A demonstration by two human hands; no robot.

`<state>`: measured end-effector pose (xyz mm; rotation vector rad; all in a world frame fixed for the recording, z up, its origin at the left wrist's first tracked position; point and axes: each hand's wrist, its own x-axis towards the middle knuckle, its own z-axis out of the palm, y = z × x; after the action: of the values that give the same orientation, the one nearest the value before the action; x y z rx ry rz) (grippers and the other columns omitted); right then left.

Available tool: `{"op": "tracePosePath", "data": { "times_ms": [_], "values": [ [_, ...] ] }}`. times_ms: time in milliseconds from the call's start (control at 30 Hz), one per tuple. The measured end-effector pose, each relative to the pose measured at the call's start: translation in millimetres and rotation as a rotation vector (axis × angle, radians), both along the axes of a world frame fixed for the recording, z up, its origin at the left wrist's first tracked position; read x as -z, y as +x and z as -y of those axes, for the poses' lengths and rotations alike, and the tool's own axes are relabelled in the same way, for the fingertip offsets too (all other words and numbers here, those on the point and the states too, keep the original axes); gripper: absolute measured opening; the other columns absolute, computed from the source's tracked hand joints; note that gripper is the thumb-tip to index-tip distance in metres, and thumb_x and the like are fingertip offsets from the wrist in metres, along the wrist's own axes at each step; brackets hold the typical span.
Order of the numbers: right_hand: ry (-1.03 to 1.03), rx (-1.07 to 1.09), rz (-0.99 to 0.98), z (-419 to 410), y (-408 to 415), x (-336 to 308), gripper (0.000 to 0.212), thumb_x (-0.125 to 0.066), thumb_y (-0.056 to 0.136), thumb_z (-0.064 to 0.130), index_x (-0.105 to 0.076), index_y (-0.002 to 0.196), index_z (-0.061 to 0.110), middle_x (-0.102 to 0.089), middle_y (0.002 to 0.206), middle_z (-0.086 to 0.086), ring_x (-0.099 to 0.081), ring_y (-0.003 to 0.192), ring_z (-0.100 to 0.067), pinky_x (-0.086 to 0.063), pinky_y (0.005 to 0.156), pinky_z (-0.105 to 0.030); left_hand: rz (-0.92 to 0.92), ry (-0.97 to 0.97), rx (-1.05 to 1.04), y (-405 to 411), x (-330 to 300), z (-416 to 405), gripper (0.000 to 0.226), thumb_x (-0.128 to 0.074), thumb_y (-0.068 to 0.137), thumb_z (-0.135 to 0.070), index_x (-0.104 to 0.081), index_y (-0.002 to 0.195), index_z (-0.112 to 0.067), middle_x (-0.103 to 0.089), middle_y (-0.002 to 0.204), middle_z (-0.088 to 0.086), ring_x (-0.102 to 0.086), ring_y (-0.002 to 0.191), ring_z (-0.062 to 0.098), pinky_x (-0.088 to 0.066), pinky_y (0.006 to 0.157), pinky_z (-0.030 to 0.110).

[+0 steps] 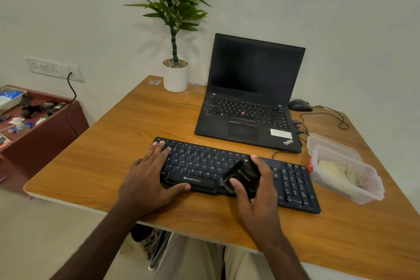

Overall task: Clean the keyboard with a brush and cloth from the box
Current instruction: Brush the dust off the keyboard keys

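A black keyboard (293, 184) lies across the wooden table in front of me. My left hand (150, 175) rests flat on the keyboard's left end, fingers straight and thumb along its front edge. My right hand (256, 186) grips a black brush (244, 171) over the middle-right keys, bristles pointing down toward the front row. At the table's right side stands a clear plastic box (363, 195) with a pale folded cloth (336, 168) inside.
An open black laptop (250, 91) stands behind the keyboard, with a mouse (300, 105) and its cables to the right. A white potted plant (175, 75) is at the back. A low red shelf (45, 129) with clutter sits to the left.
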<state>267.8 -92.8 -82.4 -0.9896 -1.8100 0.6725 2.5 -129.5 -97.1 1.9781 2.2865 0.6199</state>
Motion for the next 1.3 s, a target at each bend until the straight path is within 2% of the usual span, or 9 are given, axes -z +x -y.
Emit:
{"op": "tracePosePath", "data": {
  "times_ms": [133, 300, 467, 667, 733, 867, 1067, 1233, 1300],
  "values": [
    [0.068, -0.088, 0.219, 2, -2, 4, 0.059, -0.051, 0.093, 0.06, -0.015, 0.139, 0.071, -0.035, 0.13, 0.038, -0.053, 0.117, -0.004, -0.058, 0.088, -0.031, 0.001, 0.009, 0.002, 0, 1, -1, 0.124, -0.029, 0.064, -0.101, -0.024, 0.156, -0.019, -0.012, 0.166, -0.002, -0.004, 0.152, 0.01, -0.018, 0.12, 0.042],
    [0.012, 0.064, -0.097, 0, 6, 2, 0.065, -0.064, 0.088, 0.04, -0.028, 0.135, 0.068, -0.044, 0.129, 0.027, -0.056, 0.116, 0.005, -0.062, 0.08, -0.025, -0.006, -0.014, 0.001, 0, 1, -1, 0.125, -0.024, 0.063, -0.102, -0.021, 0.157, -0.02, -0.01, 0.166, -0.002, -0.006, 0.152, 0.01, -0.016, 0.121, 0.041],
    [0.019, -0.04, 0.18, 3, 2, 4, 0.059, -0.056, 0.093, 0.053, -0.021, 0.138, 0.07, -0.041, 0.127, 0.038, -0.055, 0.113, -0.002, -0.061, 0.083, -0.033, -0.01, -0.016, 0.001, 0, 0, -1, 0.124, -0.022, 0.062, -0.101, -0.02, 0.157, -0.021, -0.01, 0.166, -0.003, -0.005, 0.152, 0.01, -0.015, 0.121, 0.041],
    [0.015, 0.125, -0.2, 2, 16, 4, 0.067, -0.066, 0.087, 0.036, -0.032, 0.136, 0.066, -0.053, 0.131, 0.013, -0.06, 0.115, -0.006, -0.057, 0.08, -0.016, -0.003, -0.007, -0.007, 1, 1, 0, 0.124, -0.022, 0.062, -0.102, -0.021, 0.157, -0.021, -0.011, 0.166, -0.003, -0.007, 0.152, 0.011, -0.016, 0.122, 0.042],
    [0.02, 0.148, -0.111, 1, 14, 4, 0.064, -0.063, 0.089, 0.043, -0.028, 0.138, 0.065, -0.051, 0.132, 0.007, -0.059, 0.117, -0.011, -0.059, 0.082, -0.023, -0.007, 0.0, -0.009, 1, 1, 0, 0.123, -0.023, 0.064, -0.1, -0.022, 0.157, -0.021, -0.012, 0.166, -0.003, -0.007, 0.152, 0.01, -0.016, 0.121, 0.042],
    [0.045, 0.015, 0.173, 7, 12, 7, 0.06, -0.056, 0.089, 0.061, -0.021, 0.137, 0.069, -0.041, 0.128, 0.029, -0.053, 0.115, -0.002, -0.057, 0.08, -0.024, -0.009, 0.002, -0.006, 1, 2, -1, 0.123, -0.023, 0.064, -0.1, -0.022, 0.157, -0.02, -0.012, 0.166, -0.003, -0.007, 0.152, 0.009, -0.015, 0.12, 0.041],
    [0.06, 0.255, -0.277, 5, 25, 2, 0.062, -0.069, 0.088, 0.034, -0.035, 0.133, 0.059, -0.053, 0.127, 0.013, -0.059, 0.114, 0.002, -0.055, 0.077, -0.011, -0.077, 0.068, 0.015, 3, 1, 1, 0.115, -0.027, 0.07, -0.098, -0.031, 0.154, -0.02, -0.018, 0.165, -0.002, -0.01, 0.152, 0.011, -0.012, 0.123, 0.047],
    [0.141, 0.329, -0.147, 1, 43, 0, 0.063, -0.069, 0.085, 0.018, -0.041, 0.14, 0.025, -0.051, 0.124, 0.0, -0.057, 0.099, 0.0, -0.045, 0.079, 0.002, -0.096, 0.095, 0.108, 30, -2, -1, 0.111, -0.031, 0.073, -0.097, -0.034, 0.154, -0.021, -0.017, 0.165, -0.003, -0.007, 0.152, 0.011, -0.01, 0.122, 0.053],
    [0.148, 0.301, -0.125, 0, 46, -1, 0.061, -0.069, 0.085, 0.018, -0.043, 0.138, 0.034, -0.051, 0.124, -0.002, -0.058, 0.102, 0.004, -0.045, 0.077, 0.002, -0.103, 0.085, 0.132, 48, -4, -8, 0.112, -0.031, 0.072, -0.097, -0.031, 0.155, -0.022, -0.015, 0.165, -0.003, -0.005, 0.152, 0.009, -0.005, 0.122, 0.051]
  ]
}}
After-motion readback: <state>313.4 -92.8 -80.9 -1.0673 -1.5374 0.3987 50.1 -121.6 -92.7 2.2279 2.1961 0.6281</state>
